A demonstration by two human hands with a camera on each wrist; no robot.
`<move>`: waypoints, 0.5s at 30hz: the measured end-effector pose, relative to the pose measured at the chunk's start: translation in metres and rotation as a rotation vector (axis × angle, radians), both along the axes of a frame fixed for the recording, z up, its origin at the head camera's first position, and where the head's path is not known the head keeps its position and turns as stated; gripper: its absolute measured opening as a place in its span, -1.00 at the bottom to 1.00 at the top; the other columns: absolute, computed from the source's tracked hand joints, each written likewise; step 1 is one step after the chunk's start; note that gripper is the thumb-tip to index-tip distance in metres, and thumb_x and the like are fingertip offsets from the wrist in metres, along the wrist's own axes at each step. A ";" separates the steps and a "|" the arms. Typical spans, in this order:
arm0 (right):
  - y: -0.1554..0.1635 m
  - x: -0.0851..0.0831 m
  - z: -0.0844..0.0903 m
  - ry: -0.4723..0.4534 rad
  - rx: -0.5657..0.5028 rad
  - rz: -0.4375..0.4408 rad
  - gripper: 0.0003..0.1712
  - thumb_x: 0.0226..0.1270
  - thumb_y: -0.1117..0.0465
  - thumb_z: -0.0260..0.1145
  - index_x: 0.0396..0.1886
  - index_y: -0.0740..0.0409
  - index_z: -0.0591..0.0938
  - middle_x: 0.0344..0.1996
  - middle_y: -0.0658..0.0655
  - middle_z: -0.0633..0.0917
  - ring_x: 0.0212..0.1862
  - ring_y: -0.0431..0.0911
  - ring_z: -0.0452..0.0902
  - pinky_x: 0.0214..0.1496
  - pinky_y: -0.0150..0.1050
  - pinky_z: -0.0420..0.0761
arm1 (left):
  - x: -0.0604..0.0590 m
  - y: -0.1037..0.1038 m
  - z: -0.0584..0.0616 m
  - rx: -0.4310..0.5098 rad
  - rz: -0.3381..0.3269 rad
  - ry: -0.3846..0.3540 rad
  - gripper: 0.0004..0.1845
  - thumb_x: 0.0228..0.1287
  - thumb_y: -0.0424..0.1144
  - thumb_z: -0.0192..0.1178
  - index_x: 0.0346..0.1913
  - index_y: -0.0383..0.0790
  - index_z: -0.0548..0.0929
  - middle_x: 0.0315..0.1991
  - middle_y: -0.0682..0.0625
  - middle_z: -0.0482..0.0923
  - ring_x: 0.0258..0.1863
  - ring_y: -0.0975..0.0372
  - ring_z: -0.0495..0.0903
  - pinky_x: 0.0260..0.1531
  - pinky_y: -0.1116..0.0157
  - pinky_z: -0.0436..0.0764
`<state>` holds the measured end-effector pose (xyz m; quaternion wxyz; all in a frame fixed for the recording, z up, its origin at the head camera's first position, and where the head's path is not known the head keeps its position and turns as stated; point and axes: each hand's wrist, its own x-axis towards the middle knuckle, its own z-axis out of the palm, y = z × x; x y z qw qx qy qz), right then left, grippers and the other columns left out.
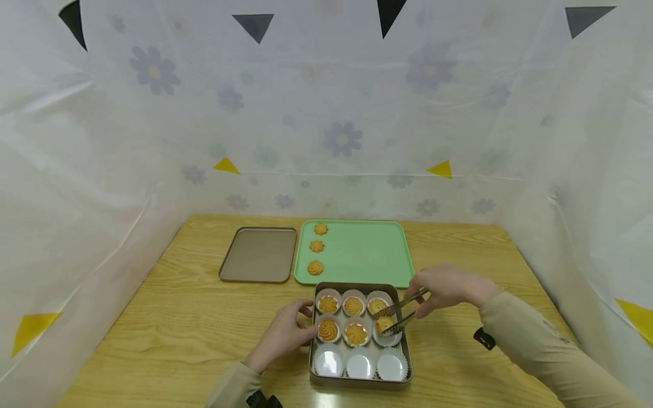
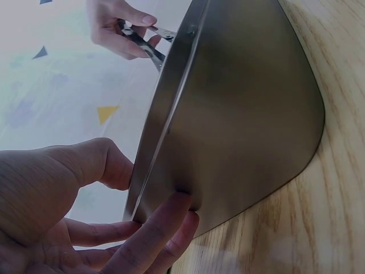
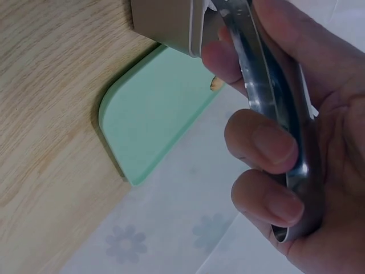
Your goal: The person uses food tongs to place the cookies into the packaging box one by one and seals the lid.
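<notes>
My right hand (image 1: 441, 289) grips metal tongs (image 3: 265, 74), their arms reaching over the right side of a deep rectangular metal tin (image 1: 359, 383). Between the tong tips is a pale yellow cookie (image 1: 384, 324), at the middle-row right paper cup (image 1: 388, 340). My left hand (image 1: 288, 333) holds the tin's left side, thumb at the rim and fingers (image 2: 165, 220) against the outer wall. White paper cups line the tin in three rows. Swirled and star-shaped cookies (image 1: 356, 334) sit in the back row and the rest of the middle row; the front-row cups (image 1: 360, 362) hold none.
Behind the tin lies a green tray (image 1: 364, 252) with three cookies (image 1: 317, 246) in a column along its left side. To its left is a bare brown tray (image 1: 261, 255). The wooden table (image 1: 194, 328) is enclosed by white flowered sheeting (image 1: 306, 113) at back and sides.
</notes>
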<state>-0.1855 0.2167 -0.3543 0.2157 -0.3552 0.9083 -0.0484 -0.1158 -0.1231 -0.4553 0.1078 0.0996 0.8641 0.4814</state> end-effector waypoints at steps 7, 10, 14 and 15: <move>-0.007 0.001 0.000 -0.004 0.014 -0.005 -0.61 0.03 -0.05 0.55 -0.09 -0.13 0.78 -0.48 -0.32 0.62 -0.29 -0.33 0.54 -0.20 -0.27 0.59 | -0.001 0.000 -0.002 0.000 0.001 0.000 -0.34 0.10 -0.37 0.34 0.29 -0.51 0.44 -0.05 -0.29 0.62 -0.27 0.13 0.68 -0.38 0.37 0.71; -0.009 0.002 -0.001 -0.015 0.016 -0.017 -0.57 0.02 -0.03 0.56 -0.05 -0.11 0.78 -0.49 -0.31 0.62 -0.30 -0.33 0.53 -0.17 -0.27 0.61 | -0.001 0.000 -0.002 -0.004 -0.002 -0.004 -0.34 0.11 -0.36 0.34 0.29 -0.51 0.44 -0.05 -0.28 0.62 -0.26 0.13 0.68 -0.39 0.38 0.70; -0.012 0.003 -0.001 -0.021 0.024 -0.030 -0.57 0.01 0.02 0.57 -0.05 -0.09 0.79 -0.50 -0.30 0.63 -0.36 -0.36 0.47 -0.25 -0.33 0.56 | 0.000 0.000 -0.003 -0.005 -0.004 -0.008 -0.34 0.11 -0.36 0.33 0.30 -0.52 0.43 -0.04 -0.29 0.61 -0.27 0.13 0.67 -0.40 0.38 0.69; -0.013 0.003 0.000 -0.019 0.027 -0.034 -0.58 0.01 0.03 0.57 -0.06 -0.10 0.79 -0.49 -0.30 0.63 -0.37 -0.36 0.46 -0.28 -0.34 0.54 | 0.000 0.000 -0.003 -0.006 -0.004 -0.006 -0.33 0.11 -0.35 0.33 0.30 -0.52 0.43 -0.04 -0.29 0.61 -0.26 0.13 0.67 -0.39 0.39 0.69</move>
